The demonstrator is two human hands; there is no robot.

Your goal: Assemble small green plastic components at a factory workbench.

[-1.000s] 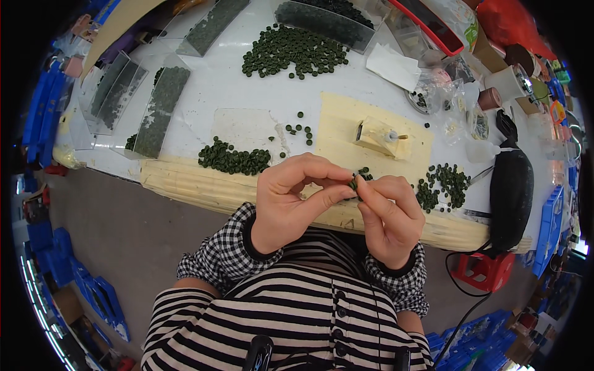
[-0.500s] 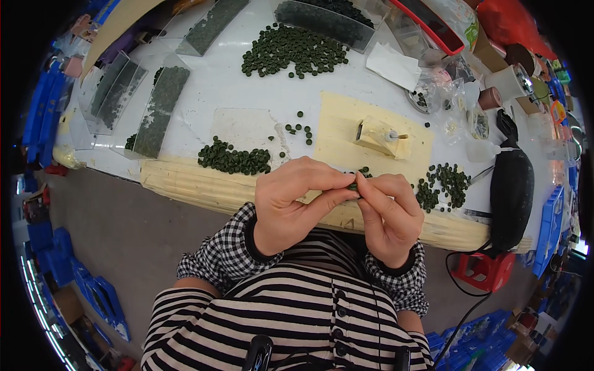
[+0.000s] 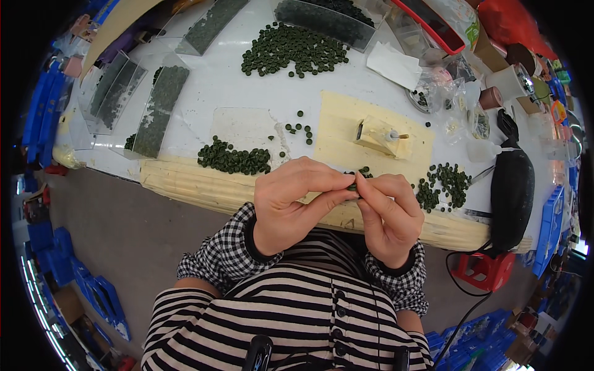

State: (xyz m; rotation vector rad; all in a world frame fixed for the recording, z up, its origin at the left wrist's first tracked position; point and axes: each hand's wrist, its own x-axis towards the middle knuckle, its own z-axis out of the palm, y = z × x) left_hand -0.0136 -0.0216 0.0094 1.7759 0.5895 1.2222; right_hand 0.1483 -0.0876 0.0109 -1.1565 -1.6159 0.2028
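Both my hands meet at the table's front edge, fingertips pinched together. My left hand point(image 3: 289, 204) and my right hand point(image 3: 391, 213) hold a small dark green round piece point(image 3: 353, 186) between them, mostly covered by the fingers. A few similar green pieces point(image 3: 365, 169) show just behind the fingertips. To the left of my hands lies a heap of green pieces point(image 3: 232, 158), and to the right a looser heap point(image 3: 448, 184). Beyond my right hand, a tape-wrapped block point(image 3: 377, 137) with a thin metal pin sits on a yellow sheet point(image 3: 334, 117).
Clear trays point(image 3: 162, 111) of green pieces stand at the left and back, with a large heap point(image 3: 291, 52) of them. White tissue point(image 3: 393, 65), plastic bags and a black wrapped bundle point(image 3: 512, 191) lie on the right. A red stool point(image 3: 486, 272) stands below.
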